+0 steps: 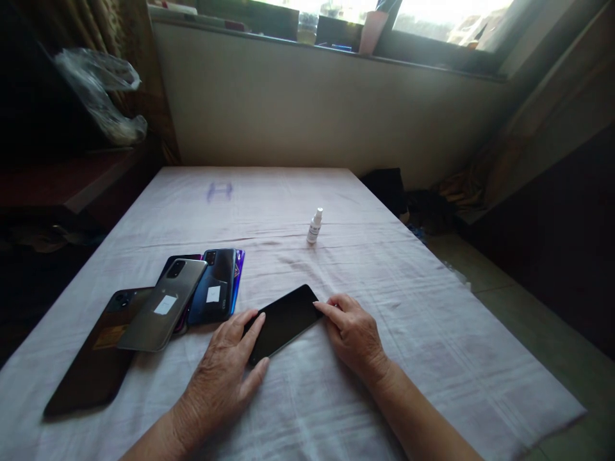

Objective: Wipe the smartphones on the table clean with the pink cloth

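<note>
A black smartphone (284, 320) lies screen up on the cloth, slanting up to the right, its screen dark. Around its left end my left hand (230, 358) is closed, fingers on the top and thumb at the near edge. My right hand (358, 333) grips the right end, with a fingertip on the screen's edge and the other fingertips partly hidden. Left of my hands, several phones overlap: a grey phone (185, 282) with a white label, a dark blue phone (222, 272) with another label, and a large brownish-black phone (91, 365).
A small white spray bottle (314, 227) stands upright beyond the smartphone. The pale checked cloth (408, 307) covers the table to its edges. A dark red cabinet (72, 179) with a clear plastic bag (103, 89) is at left; a windowsill (269, 37) runs behind.
</note>
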### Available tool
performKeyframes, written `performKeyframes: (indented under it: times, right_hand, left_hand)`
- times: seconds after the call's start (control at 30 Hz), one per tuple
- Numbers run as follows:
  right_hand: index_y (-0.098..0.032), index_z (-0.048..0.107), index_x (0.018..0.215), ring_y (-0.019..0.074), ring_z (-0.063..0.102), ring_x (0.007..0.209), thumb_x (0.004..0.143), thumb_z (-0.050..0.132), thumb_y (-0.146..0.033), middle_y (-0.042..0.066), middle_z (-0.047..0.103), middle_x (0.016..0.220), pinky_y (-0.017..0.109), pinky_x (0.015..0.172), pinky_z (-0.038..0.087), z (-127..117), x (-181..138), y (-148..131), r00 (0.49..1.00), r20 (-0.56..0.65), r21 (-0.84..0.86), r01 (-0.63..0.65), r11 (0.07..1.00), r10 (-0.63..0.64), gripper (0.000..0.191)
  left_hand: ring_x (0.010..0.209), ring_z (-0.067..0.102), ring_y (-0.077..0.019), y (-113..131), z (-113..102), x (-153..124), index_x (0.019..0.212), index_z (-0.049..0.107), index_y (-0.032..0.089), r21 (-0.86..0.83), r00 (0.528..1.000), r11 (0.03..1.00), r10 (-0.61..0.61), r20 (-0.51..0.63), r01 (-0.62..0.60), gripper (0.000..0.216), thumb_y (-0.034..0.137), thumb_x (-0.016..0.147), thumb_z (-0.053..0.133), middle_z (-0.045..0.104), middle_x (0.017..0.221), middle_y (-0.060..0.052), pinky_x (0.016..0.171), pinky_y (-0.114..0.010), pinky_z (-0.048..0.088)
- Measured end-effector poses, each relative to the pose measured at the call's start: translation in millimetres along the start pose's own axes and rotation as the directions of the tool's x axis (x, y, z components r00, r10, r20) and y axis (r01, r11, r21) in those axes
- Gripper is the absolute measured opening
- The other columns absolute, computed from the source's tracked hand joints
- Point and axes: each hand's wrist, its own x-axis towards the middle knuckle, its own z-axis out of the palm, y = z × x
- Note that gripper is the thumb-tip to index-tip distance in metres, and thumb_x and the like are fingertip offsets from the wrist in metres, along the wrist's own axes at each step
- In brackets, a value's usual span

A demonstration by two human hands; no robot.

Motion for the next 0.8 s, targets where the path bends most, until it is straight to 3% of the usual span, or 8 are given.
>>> performKeyframes:
  times: [0.33,0.8]
  right_hand:
    - [-0.024,0.074,0.108,0.0172,0.062,0.084,0.087,0.052,-0.006,0.005,0.066,0.092,0.025,0.074,0.05,9,27,22,0.994,0.043,0.1,0.098,0.99,-0.102,0.035]
    - [-0.026,0.075,0.107,0.0168,0.063,0.084,0.087,0.055,-0.007,0.005,0.067,0.093,0.024,0.074,0.05,17,43,23,0.995,0.057,0.087,0.077,0.993,-0.083,0.035]
  left_hand:
    - [0.126,0.052,-0.0312,-1,1,0,0.144,0.045,0.017,0.003,1.0,1.0,0.019,-0.021,-0.019,0.057,0.033,0.089,0.054,0.053,0.14,-0.015,0.103,-0.045,0.047]
    - [0.126,0.052,-0.0319,-2,2,0,0.144,0.045,0.016,0.006,0.999,1.0,0.026,-0.034,-0.026,0.057,0.033,0.09,0.053,0.053,0.139,-0.016,0.102,-0.046,0.047]
